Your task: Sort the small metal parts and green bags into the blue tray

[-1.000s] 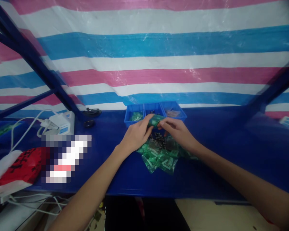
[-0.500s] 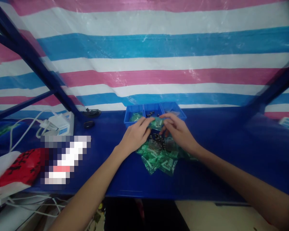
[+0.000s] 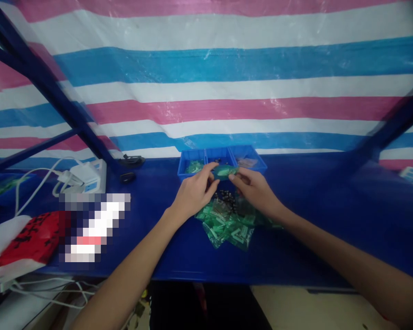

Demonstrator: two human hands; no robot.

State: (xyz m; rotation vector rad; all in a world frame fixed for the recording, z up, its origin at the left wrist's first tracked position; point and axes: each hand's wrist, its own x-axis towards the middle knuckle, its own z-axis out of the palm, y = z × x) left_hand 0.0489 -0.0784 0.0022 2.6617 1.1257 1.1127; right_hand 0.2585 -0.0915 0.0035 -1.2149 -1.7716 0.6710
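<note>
Between my two hands is a small green plastic bag (image 3: 224, 172), held just in front of a blue three-compartment tray (image 3: 183, 161). My left hand (image 3: 197, 189) pinches the bag's left end, and my right hand (image 3: 253, 184) grips its right end with thumb and fingers. What lies inside the bag is too blurred to name. Below the hands a pile of green plastic bags (image 3: 223, 224) rests on the blue table, with small dark parts (image 3: 226, 198) on its far side. The tray's left compartment has green items, the middle a few small dark parts, the right some pale pieces.
On the left stand a white power strip (image 3: 98, 178) with cables, a small black object (image 3: 126, 177) and a red and white bag (image 3: 34, 238). Blue metal posts (image 3: 51, 91) rise at both sides, with a striped sheet (image 3: 227, 64) behind the table.
The green bag has turned and looks more folded between my fingers. My right hand has closed on its right end, and its fingers have shifted off the tray's right compartment.
</note>
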